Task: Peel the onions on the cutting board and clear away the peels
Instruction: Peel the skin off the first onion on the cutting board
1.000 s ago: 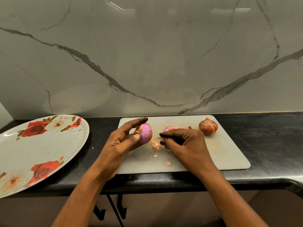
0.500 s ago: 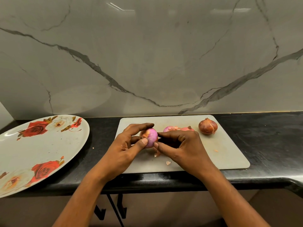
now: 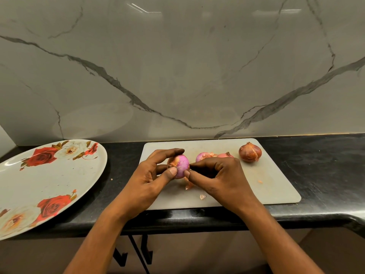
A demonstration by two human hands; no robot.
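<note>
A pale cutting board (image 3: 276, 184) lies on the black counter. My left hand (image 3: 150, 180) grips a partly peeled pink onion (image 3: 182, 167) just above the board's left half, with brown skin still at its left end. My right hand (image 3: 219, 178) pinches at the onion's right side with thumb and forefinger. Behind my right hand lie two pink onions (image 3: 205, 156), partly hidden. A brown unpeeled onion (image 3: 249, 152) sits at the board's far right. Peel scraps (image 3: 189, 185) lie under my hands.
A large rose-patterned plate (image 3: 49, 180) rests on the counter to the left of the board. The marble wall rises right behind the board. The counter's front edge (image 3: 197, 218) runs just below the board. Small peel bits (image 3: 260, 181) dot the board's right half.
My right hand came left from the board to the onion and now pinches its right side. My left hand turned the onion a little and holds it closer to the right hand.
</note>
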